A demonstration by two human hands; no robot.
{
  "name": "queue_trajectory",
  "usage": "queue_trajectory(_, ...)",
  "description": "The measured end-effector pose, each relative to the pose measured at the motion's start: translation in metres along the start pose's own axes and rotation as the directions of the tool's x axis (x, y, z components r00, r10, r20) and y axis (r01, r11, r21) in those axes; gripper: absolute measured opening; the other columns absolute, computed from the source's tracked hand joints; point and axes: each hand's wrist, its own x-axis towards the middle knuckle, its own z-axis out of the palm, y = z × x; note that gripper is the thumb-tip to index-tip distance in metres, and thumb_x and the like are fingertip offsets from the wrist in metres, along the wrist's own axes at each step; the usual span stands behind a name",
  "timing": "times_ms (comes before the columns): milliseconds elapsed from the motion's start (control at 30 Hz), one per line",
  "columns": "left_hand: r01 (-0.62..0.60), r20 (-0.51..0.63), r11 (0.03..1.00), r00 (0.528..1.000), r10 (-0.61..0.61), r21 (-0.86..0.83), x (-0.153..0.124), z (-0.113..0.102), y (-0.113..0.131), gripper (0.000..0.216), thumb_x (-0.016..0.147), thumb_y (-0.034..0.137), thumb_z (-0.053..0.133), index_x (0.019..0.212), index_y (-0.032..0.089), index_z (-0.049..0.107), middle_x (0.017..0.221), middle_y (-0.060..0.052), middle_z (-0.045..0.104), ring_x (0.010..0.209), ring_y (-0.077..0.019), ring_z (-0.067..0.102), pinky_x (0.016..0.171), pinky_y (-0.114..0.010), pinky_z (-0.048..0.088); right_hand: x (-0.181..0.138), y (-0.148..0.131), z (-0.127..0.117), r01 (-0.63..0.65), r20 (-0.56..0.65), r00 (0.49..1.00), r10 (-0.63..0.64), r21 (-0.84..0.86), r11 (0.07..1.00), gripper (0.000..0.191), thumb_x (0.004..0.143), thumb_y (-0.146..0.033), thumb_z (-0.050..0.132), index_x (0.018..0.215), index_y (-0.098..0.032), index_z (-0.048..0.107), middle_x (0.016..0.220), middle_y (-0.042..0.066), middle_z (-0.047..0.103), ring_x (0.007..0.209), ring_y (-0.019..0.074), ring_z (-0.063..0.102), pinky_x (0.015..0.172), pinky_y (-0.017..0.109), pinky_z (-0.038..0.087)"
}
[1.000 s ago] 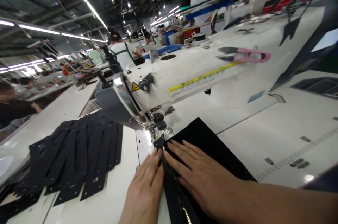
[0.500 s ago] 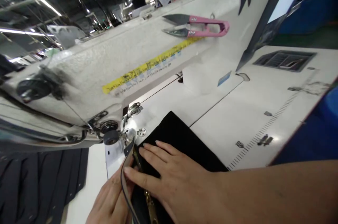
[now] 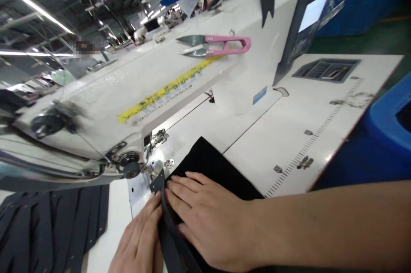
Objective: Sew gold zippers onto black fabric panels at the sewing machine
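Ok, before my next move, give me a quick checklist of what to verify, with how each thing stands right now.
1. Right hand laid flat on the black fabric: ok.
2. Left hand at the end of the dark strip: ok.
3. Needle position: cannot tell, too small to make out.
4. Pink snips off the fabric, on the sewing machine's arm: ok.
5. Pile of dark pieces apart from the left hand: ok.
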Motion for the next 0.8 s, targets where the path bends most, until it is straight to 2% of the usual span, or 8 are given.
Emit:
queue_trajectory(167,0.004,0.023,0.998,1.0,-0.005,0.059,0.002,-0.003,0.011,0.037,0.084,0.016,0.035,0.118,0.01,0.048,0.118,-0.015,0.056,0.106,-0.0229,0.056,0.082,-0.033,0.052,0.012,-0.006,-0.004,-0.11,-0.031,0.993,0.114,0.107,0.988,0.038,0.094,-0.026,0.03,0.122,-0.007,0.047,0.115,0.014,0.054,0.106,0.0232,0.046,0.092,0.04,0.032)
queue_trajectory(367,0.002,-0.021,1.0,1.0,-0.002,0.029,-0.01,0.004,0.002,0.033,0.087,0.021,0.039,0.117,0.015,0.049,0.113,-0.013,0.06,0.102,-0.0222,0.058,0.079,-0.032,0.053,0.012,-0.01,0.002,-0.081,-0.041,0.996,0.084,0.062,0.995,0.042,0.093,-0.038,0.03,0.128,-0.019,0.043,0.118,0.013,0.05,0.107,0.0278,0.042,0.09,0.048,0.029)
queue_trajectory(567,-0.075,-0.026,0.995,0.997,0.076,0.068,-0.012,0.008,-0.007,0.03,0.086,0.017,0.038,0.112,0.015,0.052,0.11,-0.012,0.061,0.102,-0.0212,0.058,0.081,-0.029,0.052,0.013,-0.009,0.0,-0.068,-0.035,0.997,0.069,0.019,0.997,0.039,0.091,-0.031,0.036,0.126,-0.017,0.043,0.112,0.013,0.052,0.101,0.0268,0.044,0.089,0.047,0.031)
queue_trajectory(667,-0.068,0.0,0.996,0.998,0.068,0.058,-0.006,0.004,-0.004,0.032,0.084,0.015,0.038,0.113,0.014,0.052,0.114,-0.013,0.059,0.105,-0.0217,0.056,0.083,-0.03,0.051,0.014,-0.007,0.001,-0.048,-0.011,0.999,0.048,0.02,0.999,0.039,0.086,-0.028,0.043,0.12,-0.011,0.048,0.109,0.014,0.054,0.098,0.0265,0.046,0.089,0.045,0.033)
queue_trajectory(733,-0.054,0.022,0.997,0.998,0.053,0.046,-0.003,0.002,-0.001,0.033,0.083,0.013,0.038,0.113,0.014,0.051,0.117,-0.013,0.057,0.107,-0.0215,0.055,0.085,-0.03,0.05,0.013,-0.006,0.005,-0.056,-0.023,0.998,0.057,0.029,0.998,0.037,0.084,-0.024,0.044,0.116,-0.007,0.051,0.113,0.015,0.053,0.102,0.0256,0.046,0.092,0.042,0.032)
queue_trajectory(800,-0.043,0.021,0.998,0.999,0.042,0.052,-0.002,0.002,0.003,0.035,0.082,0.01,0.038,0.114,0.013,0.051,0.118,-0.013,0.056,0.11,-0.0217,0.053,0.086,-0.032,0.05,0.011,-0.004,0.01,-0.066,-0.056,0.996,0.067,0.034,0.997,0.038,0.084,-0.02,0.042,0.12,-0.008,0.049,0.125,0.015,0.047,0.115,0.0242,0.039,0.098,0.039,0.028)
